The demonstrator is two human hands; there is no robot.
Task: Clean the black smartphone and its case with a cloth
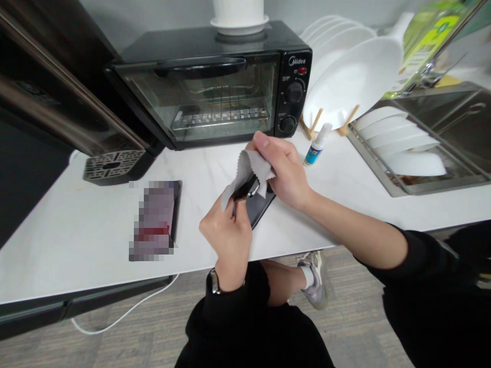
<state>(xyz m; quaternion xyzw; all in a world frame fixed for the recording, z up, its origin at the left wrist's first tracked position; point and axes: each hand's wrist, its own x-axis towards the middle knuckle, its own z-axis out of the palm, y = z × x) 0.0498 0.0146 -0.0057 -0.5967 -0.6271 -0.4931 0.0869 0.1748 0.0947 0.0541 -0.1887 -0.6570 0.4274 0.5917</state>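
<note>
My left hand [230,227] is closed on a small dark glossy object [244,190] with a silvery edge; its kind is not clear. A grey cleaning cloth [245,166] with zigzag edges wraps partly around that object. My right hand [286,171] is closed on the cloth, thumb on top, pressing it near the dark object. The cloth and fingers hide much of the object. Below the hands, a flat dark item [261,208] lies on the counter, partly covered by them. Right of my right hand stands a small white spray bottle [314,151] with a blue label.
Behind the hands is a black toaster oven [207,102] bearing a white pot [238,13]. White plates [349,76] stand in a rack at right, beside a sink [399,189] holding bowls. A pixelated flat slab [155,220] and a drip tray [113,166] are at left.
</note>
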